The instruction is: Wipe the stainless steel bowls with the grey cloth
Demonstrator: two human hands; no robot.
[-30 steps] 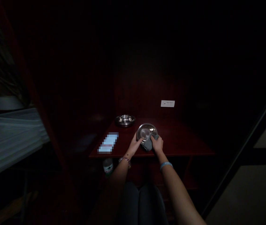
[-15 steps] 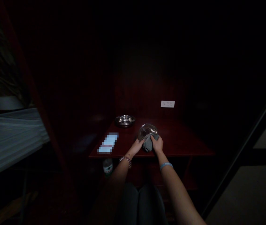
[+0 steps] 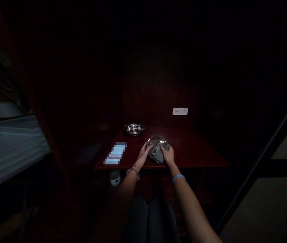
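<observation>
A shiny round metal bowl [image 3: 155,140] is held up over the front of the dark red desk [image 3: 191,152]. My left hand [image 3: 143,154] grips its left side, thumb laid over the face and fingers around the edge. My right hand [image 3: 168,155] is closed on a grey cloth [image 3: 159,156] and presses it against the bowl's lower right part. The cloth's loose end hangs down between my hands. Farther back at the left, another metal bowl [image 3: 134,129], perhaps a stack, rests on the desk.
A blurred-out bright rectangle [image 3: 116,153] lies at the desk's left front. Below the edge stands a bottle [image 3: 115,179]. A white socket plate [image 3: 180,111] is on the back wall. Pale stacked trays [image 3: 11,145] fill the far left. Dark panels rise on both sides.
The bowl has turned in my hands. My left hand has shifted up along its left side, with the thumb now over its face. The cloth remains in my right hand.
</observation>
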